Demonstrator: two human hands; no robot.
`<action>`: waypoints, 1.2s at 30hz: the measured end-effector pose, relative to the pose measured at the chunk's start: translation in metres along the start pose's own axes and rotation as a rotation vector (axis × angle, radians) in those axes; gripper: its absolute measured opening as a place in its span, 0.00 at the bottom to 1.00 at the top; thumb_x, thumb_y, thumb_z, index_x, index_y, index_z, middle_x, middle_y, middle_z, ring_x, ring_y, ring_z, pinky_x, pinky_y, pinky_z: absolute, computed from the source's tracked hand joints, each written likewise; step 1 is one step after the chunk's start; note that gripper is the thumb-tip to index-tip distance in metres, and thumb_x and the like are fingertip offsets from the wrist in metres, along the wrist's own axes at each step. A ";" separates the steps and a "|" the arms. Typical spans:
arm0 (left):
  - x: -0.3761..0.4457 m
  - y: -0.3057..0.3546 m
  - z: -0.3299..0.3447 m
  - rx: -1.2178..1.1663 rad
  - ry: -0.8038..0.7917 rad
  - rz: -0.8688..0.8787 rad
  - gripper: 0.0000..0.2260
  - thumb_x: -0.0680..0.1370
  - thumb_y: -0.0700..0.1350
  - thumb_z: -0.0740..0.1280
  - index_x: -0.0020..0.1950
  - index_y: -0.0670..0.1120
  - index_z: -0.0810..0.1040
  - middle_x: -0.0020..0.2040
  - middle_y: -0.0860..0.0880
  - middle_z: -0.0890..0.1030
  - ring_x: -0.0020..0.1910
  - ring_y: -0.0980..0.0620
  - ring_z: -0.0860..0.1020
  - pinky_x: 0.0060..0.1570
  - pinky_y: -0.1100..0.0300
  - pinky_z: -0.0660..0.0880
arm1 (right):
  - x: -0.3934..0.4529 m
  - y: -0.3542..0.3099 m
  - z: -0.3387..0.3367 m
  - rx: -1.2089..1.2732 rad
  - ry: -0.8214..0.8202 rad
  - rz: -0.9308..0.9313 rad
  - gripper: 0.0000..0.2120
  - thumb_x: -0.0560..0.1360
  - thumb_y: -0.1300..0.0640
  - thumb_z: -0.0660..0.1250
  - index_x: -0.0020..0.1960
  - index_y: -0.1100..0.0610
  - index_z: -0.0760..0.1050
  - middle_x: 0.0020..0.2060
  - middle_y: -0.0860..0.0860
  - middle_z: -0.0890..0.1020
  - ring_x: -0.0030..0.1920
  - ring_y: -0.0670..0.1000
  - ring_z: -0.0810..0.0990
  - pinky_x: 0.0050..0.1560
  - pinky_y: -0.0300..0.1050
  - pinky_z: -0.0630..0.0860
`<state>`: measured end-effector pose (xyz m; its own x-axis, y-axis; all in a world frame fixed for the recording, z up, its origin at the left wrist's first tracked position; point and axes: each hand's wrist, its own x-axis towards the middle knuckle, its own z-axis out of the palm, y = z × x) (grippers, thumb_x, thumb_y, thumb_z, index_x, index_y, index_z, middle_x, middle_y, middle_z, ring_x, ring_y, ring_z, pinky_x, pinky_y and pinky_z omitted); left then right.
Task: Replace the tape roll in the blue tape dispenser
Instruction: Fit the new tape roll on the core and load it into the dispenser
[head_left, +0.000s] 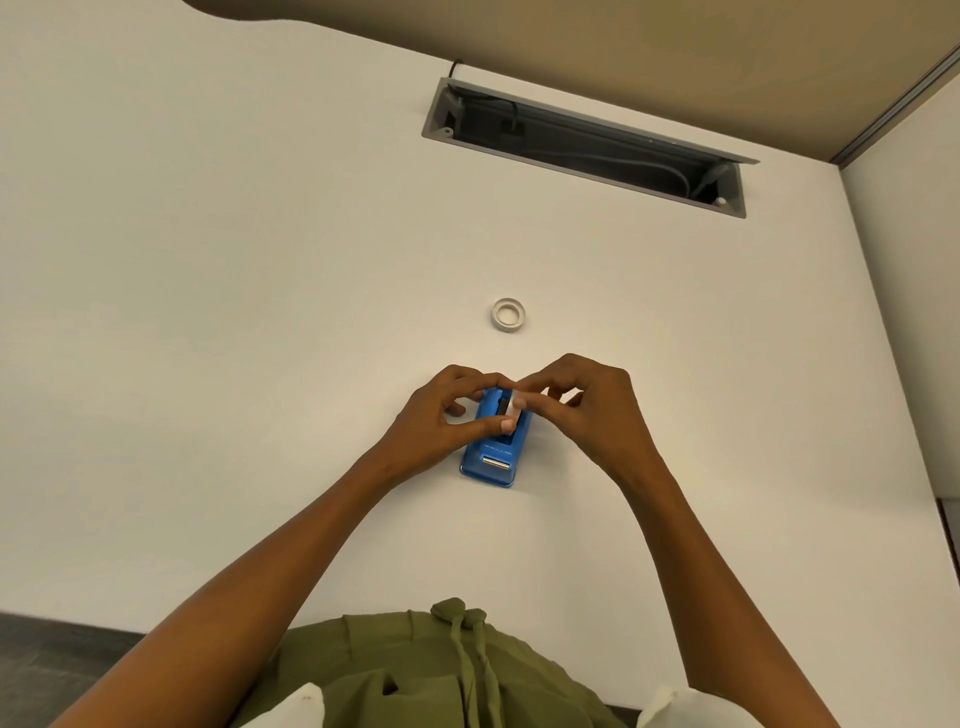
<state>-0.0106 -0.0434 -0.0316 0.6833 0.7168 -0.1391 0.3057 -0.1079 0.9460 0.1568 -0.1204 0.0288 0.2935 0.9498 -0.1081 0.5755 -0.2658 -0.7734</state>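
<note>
The blue tape dispenser (493, 460) lies on the white table, its metal cutter end toward me. A white tape roll (516, 404) stands on edge in the dispenser's dark slot. My right hand (587, 410) pinches that roll from the right with thumb and fingers. My left hand (441, 415) grips the dispenser's left side, its thumb resting across the slot. A second white tape roll (508, 314) lies flat on the table a little beyond both hands, untouched.
A grey-framed open cable tray (587, 145) is sunk into the white table (234, 312) at the far side, with cables inside. A tan partition rises behind it. The table's near edge runs by my green garment.
</note>
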 end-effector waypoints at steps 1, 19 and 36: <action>0.000 0.000 0.000 0.002 -0.003 0.002 0.16 0.70 0.53 0.71 0.55 0.63 0.72 0.58 0.53 0.75 0.54 0.57 0.75 0.46 0.69 0.71 | 0.000 -0.001 0.000 -0.030 -0.015 -0.013 0.05 0.69 0.54 0.74 0.44 0.53 0.84 0.41 0.46 0.83 0.37 0.44 0.78 0.36 0.29 0.70; 0.000 0.000 0.002 0.008 0.011 -0.002 0.18 0.68 0.55 0.72 0.56 0.65 0.71 0.56 0.55 0.75 0.52 0.60 0.75 0.45 0.73 0.71 | -0.001 -0.003 0.004 -0.479 -0.004 -0.227 0.05 0.76 0.52 0.65 0.47 0.52 0.78 0.44 0.46 0.77 0.39 0.44 0.71 0.36 0.42 0.68; -0.001 0.002 0.002 -0.001 -0.011 0.016 0.21 0.66 0.55 0.73 0.57 0.62 0.72 0.58 0.59 0.74 0.56 0.55 0.75 0.45 0.74 0.71 | 0.000 0.004 0.015 -0.119 0.005 -0.026 0.06 0.78 0.56 0.63 0.47 0.58 0.75 0.46 0.49 0.73 0.41 0.42 0.73 0.41 0.29 0.67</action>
<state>-0.0089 -0.0456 -0.0299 0.6952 0.7075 -0.1271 0.2940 -0.1185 0.9484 0.1478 -0.1194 0.0163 0.2814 0.9558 -0.0854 0.6695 -0.2593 -0.6961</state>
